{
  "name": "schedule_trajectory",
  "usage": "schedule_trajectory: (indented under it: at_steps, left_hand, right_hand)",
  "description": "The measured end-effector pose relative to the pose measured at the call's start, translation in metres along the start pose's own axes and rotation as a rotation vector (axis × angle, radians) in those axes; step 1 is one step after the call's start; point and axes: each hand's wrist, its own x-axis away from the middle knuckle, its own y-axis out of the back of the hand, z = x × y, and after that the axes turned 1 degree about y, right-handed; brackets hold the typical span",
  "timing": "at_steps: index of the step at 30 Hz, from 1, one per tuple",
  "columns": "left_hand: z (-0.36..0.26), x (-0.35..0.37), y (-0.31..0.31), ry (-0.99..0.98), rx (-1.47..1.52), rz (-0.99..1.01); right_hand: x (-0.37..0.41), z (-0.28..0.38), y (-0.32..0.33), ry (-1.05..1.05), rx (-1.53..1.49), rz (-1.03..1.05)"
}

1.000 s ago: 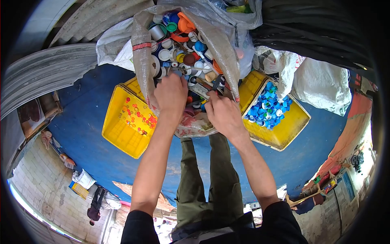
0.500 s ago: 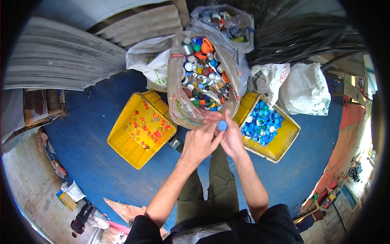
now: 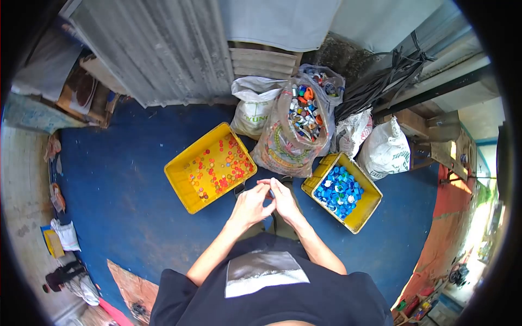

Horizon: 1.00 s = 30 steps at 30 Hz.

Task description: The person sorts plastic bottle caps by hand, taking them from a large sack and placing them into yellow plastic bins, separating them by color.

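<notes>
My left hand (image 3: 249, 206) and my right hand (image 3: 284, 202) meet in front of my body, fingers closed together. Pinched between them is a blue bottle cap (image 3: 271, 193), mostly hidden by the fingers. Beyond the hands stands a large clear sack (image 3: 280, 149), open at the top and full of mixed plastic caps (image 3: 305, 115). To the left, a yellow crate (image 3: 179, 173) holds scattered red and orange caps (image 3: 220, 173). On the right, another yellow crate (image 3: 365, 209) contains a heap of blue caps (image 3: 338, 190) with a few white and green ones.
A white woven sack (image 3: 253, 111) leans behind the left crate. Two more white sacks, one of them bulging (image 3: 385, 151), stand behind the right crate. Black strips (image 3: 375, 89) hang at the back right. The floor (image 3: 125, 190) is blue. A person (image 3: 65, 274) is far left.
My view has tilted up and back, showing more wall and my shirt. My hands have drawn closer to my body, and the blue bottle cap is now mostly covered by fingers.
</notes>
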Motion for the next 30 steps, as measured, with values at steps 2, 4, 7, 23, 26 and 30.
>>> schedule_trajectory:
  at_steps: [2, 4, 7, 23, 26, 30]
  left_hand:
    - [0.001, 0.036, 0.018, 0.014, 0.077, -0.097]
    - [0.012, 0.07, 0.029, 0.096, 0.172, -0.13]
    - [0.018, 0.108, 0.042, 0.147, 0.362, -0.308]
    - [0.065, 0.191, 0.125, 0.234, 0.396, -0.621]
    - [0.074, 0.193, 0.132, 0.153, 0.519, -0.669]
    - [0.075, 0.197, 0.144, 0.207, 0.594, -0.701]
  right_hand:
    - [0.015, 0.007, -0.032, 0.027, 0.074, 0.071]
    - [0.021, 0.001, -0.054, 0.046, 0.149, 0.139]
    - [0.028, -0.004, -0.091, 0.018, 0.098, 0.302]
    - [0.025, 0.042, -0.195, 0.136, 0.305, 0.545]
    - [0.019, 0.051, -0.205, 0.108, 0.351, 0.585]
    - [0.007, 0.053, -0.215, 0.151, 0.365, 0.656]
